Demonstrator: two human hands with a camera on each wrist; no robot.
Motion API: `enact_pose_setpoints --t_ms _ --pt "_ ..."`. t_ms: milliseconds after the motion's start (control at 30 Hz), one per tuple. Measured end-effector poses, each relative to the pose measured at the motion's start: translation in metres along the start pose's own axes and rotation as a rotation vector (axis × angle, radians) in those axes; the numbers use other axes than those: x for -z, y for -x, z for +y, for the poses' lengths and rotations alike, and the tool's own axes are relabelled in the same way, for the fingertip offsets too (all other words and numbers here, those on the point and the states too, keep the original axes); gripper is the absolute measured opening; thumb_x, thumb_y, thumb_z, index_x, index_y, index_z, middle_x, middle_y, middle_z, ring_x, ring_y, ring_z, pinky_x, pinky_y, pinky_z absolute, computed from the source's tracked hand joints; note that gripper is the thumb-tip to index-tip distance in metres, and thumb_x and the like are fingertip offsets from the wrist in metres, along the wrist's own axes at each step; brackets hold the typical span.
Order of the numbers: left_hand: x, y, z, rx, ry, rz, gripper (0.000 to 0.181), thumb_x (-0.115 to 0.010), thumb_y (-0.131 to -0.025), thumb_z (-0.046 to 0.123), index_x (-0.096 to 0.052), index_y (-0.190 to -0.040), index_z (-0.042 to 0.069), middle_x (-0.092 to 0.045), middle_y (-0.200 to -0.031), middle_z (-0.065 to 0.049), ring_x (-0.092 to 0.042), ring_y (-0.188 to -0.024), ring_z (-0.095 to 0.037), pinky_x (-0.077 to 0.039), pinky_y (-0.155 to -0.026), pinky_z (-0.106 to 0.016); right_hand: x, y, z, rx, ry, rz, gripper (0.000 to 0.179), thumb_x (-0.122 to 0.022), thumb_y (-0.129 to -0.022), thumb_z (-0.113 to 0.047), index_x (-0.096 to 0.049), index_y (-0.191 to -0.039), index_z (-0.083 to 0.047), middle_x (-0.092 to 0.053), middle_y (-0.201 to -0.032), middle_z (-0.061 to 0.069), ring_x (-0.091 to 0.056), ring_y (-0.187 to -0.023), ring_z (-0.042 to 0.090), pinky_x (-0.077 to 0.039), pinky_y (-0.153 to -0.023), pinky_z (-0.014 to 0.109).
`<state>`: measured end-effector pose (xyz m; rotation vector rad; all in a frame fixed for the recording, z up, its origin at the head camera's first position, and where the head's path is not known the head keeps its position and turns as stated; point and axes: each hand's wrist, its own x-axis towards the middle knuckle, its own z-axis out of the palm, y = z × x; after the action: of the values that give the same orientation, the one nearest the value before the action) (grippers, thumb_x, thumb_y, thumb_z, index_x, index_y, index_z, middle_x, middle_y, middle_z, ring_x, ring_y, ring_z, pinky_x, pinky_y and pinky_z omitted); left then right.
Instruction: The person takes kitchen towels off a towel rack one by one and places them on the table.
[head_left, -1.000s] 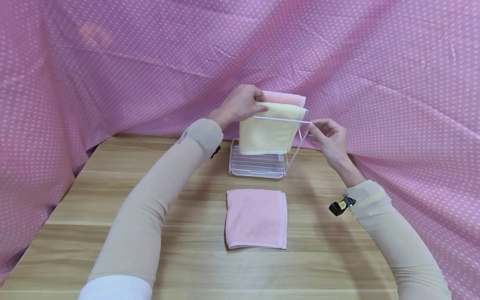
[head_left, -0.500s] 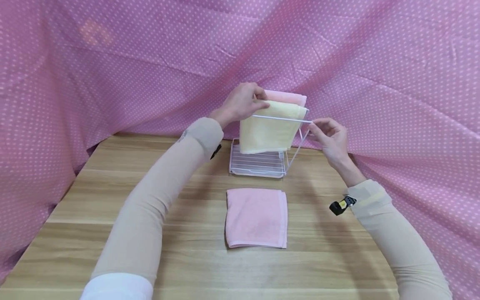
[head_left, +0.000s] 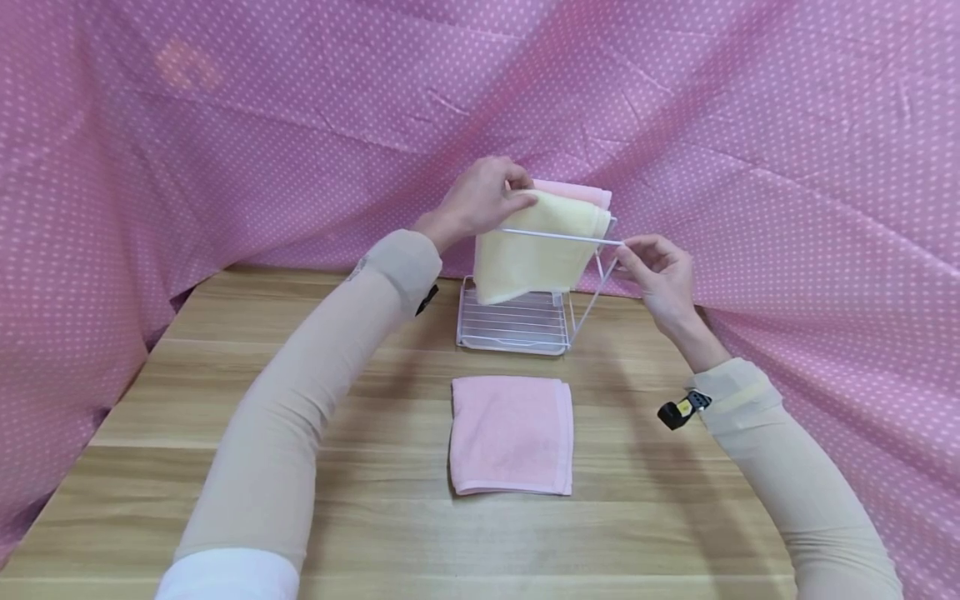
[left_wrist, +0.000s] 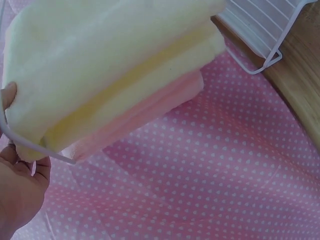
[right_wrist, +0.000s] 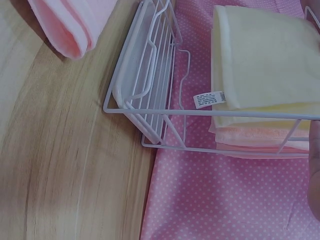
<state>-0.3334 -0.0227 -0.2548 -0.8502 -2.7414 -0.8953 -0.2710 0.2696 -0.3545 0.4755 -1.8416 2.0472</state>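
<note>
A white wire rack (head_left: 592, 308) stands at the back of the table, with a pale yellow folded towel (head_left: 536, 258) draped over one of its upper bars. My left hand (head_left: 483, 200) pinches the yellow towel by its upper left part, thumb in front. In the left wrist view the thumb and fingers (left_wrist: 22, 185) show at the towel's edge beside a bar. Behind it hangs a pink towel (head_left: 570, 193), partly hidden. My right hand (head_left: 663, 279) grips the right end of the rack's front top bar between thumb and fingers. A white label (right_wrist: 209, 99) sticks out from the yellow towel.
A folded pink towel (head_left: 512, 436) lies flat on the wooden table (head_left: 375, 500) in front of the rack. At the rack's foot is a white tray (head_left: 510, 343) under a wire grid. A pink dotted cloth (head_left: 300, 125) hangs close behind.
My left hand has risen slightly, lifting the yellow towel's left part. The towel's lower edge now sits higher and slants, baring more of the grid below. My right hand stays put.
</note>
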Motion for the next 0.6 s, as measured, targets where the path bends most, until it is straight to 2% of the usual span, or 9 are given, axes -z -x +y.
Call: enact_pose_setpoints --t_ms 267,500,600 --pt "0.011 0.003 0.007 0.013 -0.005 0.002 0.029 -0.068 -0.104 0.033 -0.076 -0.124 0.013 -0.071 -0.119 -0.005 -0.060 -0.105 -0.018 -0.051 -0.096 -0.032 0.000 0.000 -0.001 -0.011 0.008 -0.005 0.013 -0.076 -0.094 0.000 -0.075 -0.097 -0.012 -0.079 -0.087 0.002 -0.076 -0.075 0.010 -0.064 -0.073 0.024" --pt "0.020 0.008 0.013 0.015 0.016 -0.003 0.030 -0.067 -0.105 0.033 -0.075 -0.126 0.013 -0.070 -0.121 -0.005 -0.060 -0.111 -0.019 -0.051 -0.101 -0.033 0.000 0.000 -0.002 -0.021 0.008 -0.008 0.016 -0.074 -0.095 0.002 -0.075 -0.097 -0.013 -0.077 -0.086 -0.001 -0.076 -0.074 0.009 -0.064 -0.073 0.023" --pt "0.024 0.010 0.014 0.010 0.024 0.007 0.030 -0.068 -0.104 0.033 -0.075 -0.126 0.013 -0.070 -0.122 -0.006 -0.060 -0.114 -0.019 -0.050 -0.106 -0.034 0.000 0.000 -0.002 -0.022 -0.002 -0.009 0.015 -0.074 -0.095 0.003 -0.076 -0.097 -0.012 -0.078 -0.087 0.002 -0.076 -0.074 0.010 -0.064 -0.073 0.024"
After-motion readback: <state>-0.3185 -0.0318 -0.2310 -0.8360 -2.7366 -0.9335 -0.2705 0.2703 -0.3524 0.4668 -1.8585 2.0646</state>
